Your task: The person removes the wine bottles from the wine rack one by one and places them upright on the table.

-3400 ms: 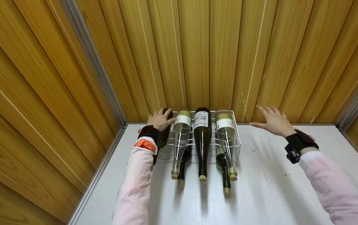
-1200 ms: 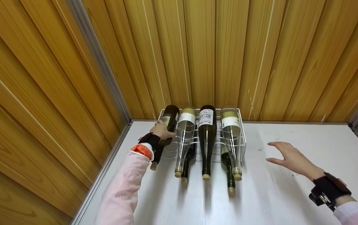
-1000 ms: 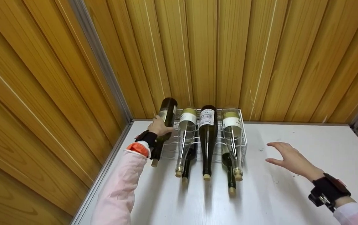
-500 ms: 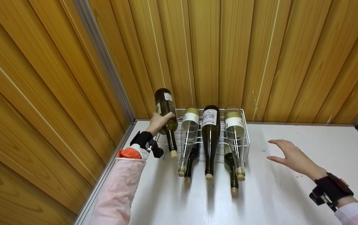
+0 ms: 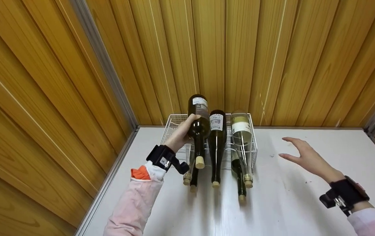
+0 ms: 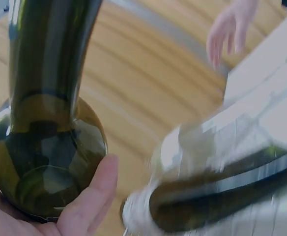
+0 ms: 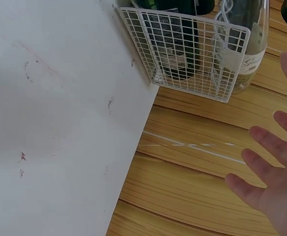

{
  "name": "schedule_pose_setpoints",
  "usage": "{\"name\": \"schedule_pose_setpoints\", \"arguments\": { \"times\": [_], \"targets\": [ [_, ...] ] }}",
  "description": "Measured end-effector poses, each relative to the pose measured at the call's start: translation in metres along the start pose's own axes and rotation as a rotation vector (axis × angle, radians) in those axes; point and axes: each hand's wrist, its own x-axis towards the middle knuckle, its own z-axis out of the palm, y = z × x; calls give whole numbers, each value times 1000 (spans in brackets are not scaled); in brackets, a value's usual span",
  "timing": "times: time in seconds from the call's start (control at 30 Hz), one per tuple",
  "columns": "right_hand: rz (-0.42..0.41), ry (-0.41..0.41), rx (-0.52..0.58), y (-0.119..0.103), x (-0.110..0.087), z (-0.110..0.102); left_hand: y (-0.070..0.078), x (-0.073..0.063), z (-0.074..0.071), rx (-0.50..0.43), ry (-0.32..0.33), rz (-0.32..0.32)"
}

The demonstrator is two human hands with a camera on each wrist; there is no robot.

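A dark green wine bottle (image 5: 200, 131), corked and with pale labels, is in my left hand (image 5: 185, 132), thumb and fingers wrapped round its body. It slants above the white wire rack (image 5: 178, 115), cork end down and towards me, covering most of a clear bottle (image 5: 187, 178). In the left wrist view the thumb lies along the held green glass (image 6: 47, 113). My right hand (image 5: 310, 160) hovers right of the rack, fingers and thumb spread, holding nothing; the right wrist view shows its fingers extended.
In the rack lie a dark bottle (image 5: 217, 141) with a white label and a clear bottle (image 5: 241, 131) at the right. Lower-tier bottles, one of them green (image 5: 239, 177), poke out below. The white table (image 5: 272, 203) meets wood-panelled walls (image 5: 240, 49) behind and at the sides.
My left hand has taken the green wine bottle from the rack's left end, raised it and carried it right, over the clear bottle. The right hand has drawn back from the wall.
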Motion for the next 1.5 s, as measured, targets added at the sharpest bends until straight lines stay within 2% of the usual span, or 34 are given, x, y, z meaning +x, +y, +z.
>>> {"name": "schedule_pose_setpoints", "arguments": {
  "times": [0.13,0.27,0.47,0.67,0.73,1.0,1.17,1.3,1.5],
  "targets": [
    [20,36,90,-6,0,-2,-4,-1,22,-171,-87,-51],
    [15,71,146,-13,-1,-6,-10,-2,43,-252,-124,-95],
    [16,103,167,-26,-5,-13,-16,-3,71,-274,-231,-118],
    [10,152,168,-40,-7,-19,-26,-7,94,-300,-319,-224],
    [5,169,167,-44,-7,-20,-31,-9,102,-295,-331,-253],
    [-117,245,184,-66,-11,-27,-53,-15,130,-286,-428,-299],
    [-209,277,178,-85,-13,-31,-65,-18,143,-267,-433,-315],
    [-266,283,175,-109,-17,-33,-75,-20,151,-267,-436,-341],
    [-336,258,180,-138,-23,-36,-88,-22,165,-343,-440,-375]
  ]
}}
